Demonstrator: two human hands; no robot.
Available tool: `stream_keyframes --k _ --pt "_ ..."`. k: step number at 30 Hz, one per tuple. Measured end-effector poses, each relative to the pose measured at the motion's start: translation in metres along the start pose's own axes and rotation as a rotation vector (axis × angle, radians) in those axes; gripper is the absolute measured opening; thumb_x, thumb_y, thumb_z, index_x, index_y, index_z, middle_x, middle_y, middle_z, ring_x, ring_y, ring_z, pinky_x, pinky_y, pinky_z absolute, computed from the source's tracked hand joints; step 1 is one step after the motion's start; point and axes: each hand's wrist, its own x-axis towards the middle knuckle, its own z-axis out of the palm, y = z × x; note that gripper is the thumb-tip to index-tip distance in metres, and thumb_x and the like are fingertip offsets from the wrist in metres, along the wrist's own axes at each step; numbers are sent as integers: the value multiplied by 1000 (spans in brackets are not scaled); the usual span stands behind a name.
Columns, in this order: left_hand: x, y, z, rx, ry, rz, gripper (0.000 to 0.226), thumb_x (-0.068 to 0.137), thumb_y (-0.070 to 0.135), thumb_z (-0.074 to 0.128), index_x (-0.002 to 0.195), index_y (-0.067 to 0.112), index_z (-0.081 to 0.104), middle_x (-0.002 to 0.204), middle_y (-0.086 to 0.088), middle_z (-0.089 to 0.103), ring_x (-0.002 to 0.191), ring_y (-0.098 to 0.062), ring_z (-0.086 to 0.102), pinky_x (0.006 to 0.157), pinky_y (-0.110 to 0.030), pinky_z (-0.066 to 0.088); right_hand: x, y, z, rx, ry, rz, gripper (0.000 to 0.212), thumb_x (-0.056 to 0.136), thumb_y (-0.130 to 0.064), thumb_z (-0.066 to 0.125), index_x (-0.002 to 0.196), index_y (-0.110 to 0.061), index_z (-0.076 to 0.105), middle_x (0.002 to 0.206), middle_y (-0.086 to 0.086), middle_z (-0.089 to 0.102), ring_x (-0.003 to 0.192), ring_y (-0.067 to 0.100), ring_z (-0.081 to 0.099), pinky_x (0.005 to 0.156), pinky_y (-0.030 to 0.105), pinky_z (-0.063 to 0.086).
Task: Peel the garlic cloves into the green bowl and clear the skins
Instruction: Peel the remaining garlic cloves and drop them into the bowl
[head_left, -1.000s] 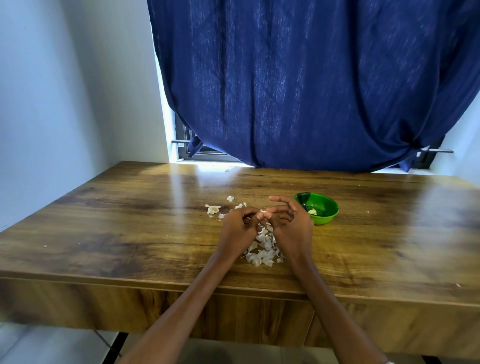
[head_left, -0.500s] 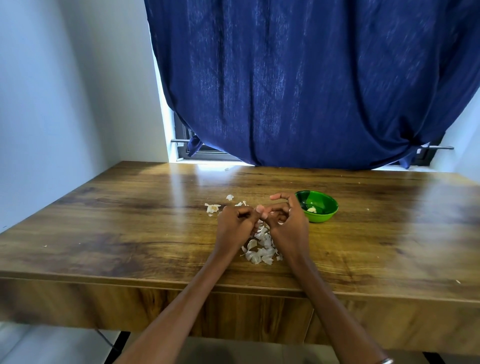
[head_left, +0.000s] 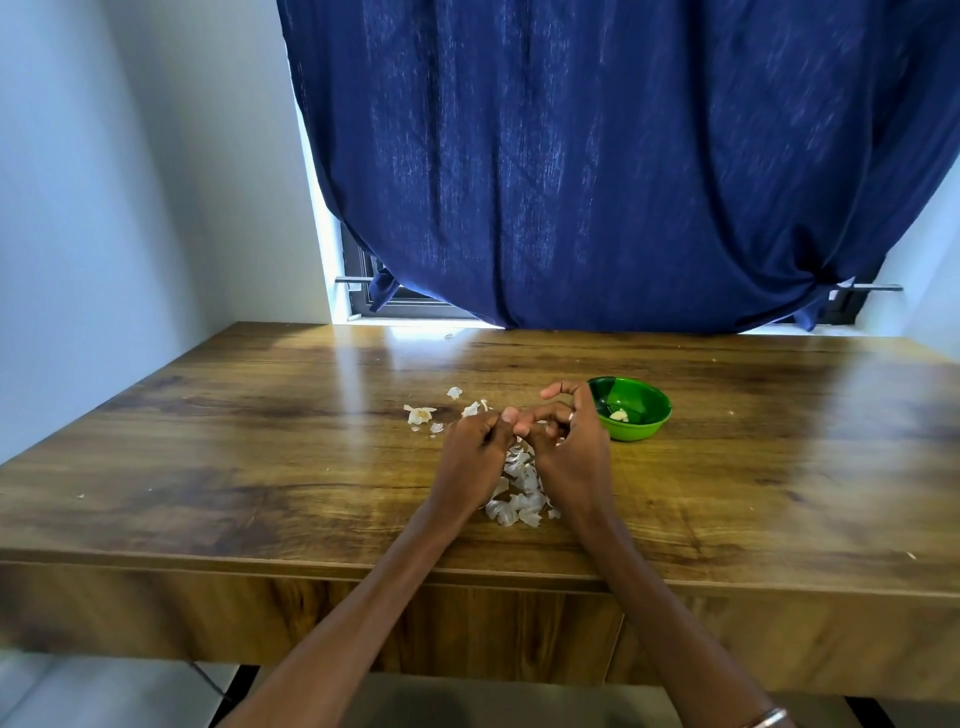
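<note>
My left hand (head_left: 470, 457) and my right hand (head_left: 569, 447) meet fingertip to fingertip above a pile of white garlic skins (head_left: 517, 491) on the wooden table (head_left: 260, 467). Both hands have curled fingers pinching something small between them; the garlic clove itself is hidden by the fingers. The green bowl (head_left: 641, 426) stands just right of my right hand and holds one pale peeled clove (head_left: 619, 414). More loose skins (head_left: 420, 414) lie scattered left of and beyond my left hand.
A dark blue curtain (head_left: 597, 171) hangs over the window behind the table's far edge. A pale wall (head_left: 104, 208) runs along the left. Tiny skin flecks dot the tabletop near the front edge.
Both hands stay together over the skin pile, with the fingers shifting slightly. The view has tilted a little.
</note>
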Motion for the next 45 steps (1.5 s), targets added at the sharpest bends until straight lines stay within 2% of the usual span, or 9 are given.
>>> stream_keyframes --k 8,15,18,21,25,27,31,37,45 --pt "0 -3 2 36 24 39 32 105 18 50 74 14 58 57 9 49 53 -1 49 49 -15 36 2 2 0 80 -54 134 39 86 -1 77 115 -9 51 84 2 75 61 0 57 62 16 50" --pt "-2 0 -1 -22 6 53 37 106 15 48 70 24 53 53 14 46 48 -1 46 48 -13 33 11 7 0 322 -167 374 35 95 0 67 123 -10 48 103 9 76 104 24 72 97 42 56" --pt "-2 5 -2 -94 -30 -9 46 107 21 46 63 31 52 44 15 45 43 -1 38 47 -12 29 9 7 0 384 -171 410 40 96 0 63 132 -3 46 95 -1 75 94 8 72 93 31 57" --pt "-2 9 -3 -191 -62 -90 49 107 27 45 59 28 54 44 13 48 43 -1 40 51 -15 31 7 6 -1 413 -162 429 42 97 -1 64 134 -9 47 101 6 76 102 18 73 96 38 57" --pt "0 4 -5 -291 -86 -157 52 104 42 43 82 7 74 59 -17 58 54 -25 49 60 -27 41 5 2 -3 253 -178 268 45 95 -8 69 133 -24 51 111 7 74 107 19 71 92 36 58" --pt "0 5 -6 -323 -79 -190 59 103 42 43 78 -6 69 56 -10 54 50 -14 47 56 -22 40 4 -1 -3 218 -170 222 48 92 -3 71 132 -22 53 105 6 76 101 13 72 86 25 58" --pt "-2 7 -4 -291 -80 -165 57 98 51 41 58 14 59 51 -1 46 47 -14 38 52 -25 32 3 -1 -3 211 -102 229 49 88 -4 76 128 -22 55 96 7 77 96 14 73 87 28 58" --pt "0 2 -3 -230 145 3 12 92 17 72 91 11 62 85 -6 67 76 -19 64 68 -29 54 4 -1 -4 317 -29 311 42 89 -2 74 121 -23 56 96 4 78 94 13 74 81 26 60" --pt "2 0 -2 -212 131 67 26 85 7 79 103 15 62 86 3 67 80 -11 66 76 -25 56 4 1 -4 278 -56 289 48 83 1 78 120 -22 58 103 6 76 98 19 74 83 32 62"
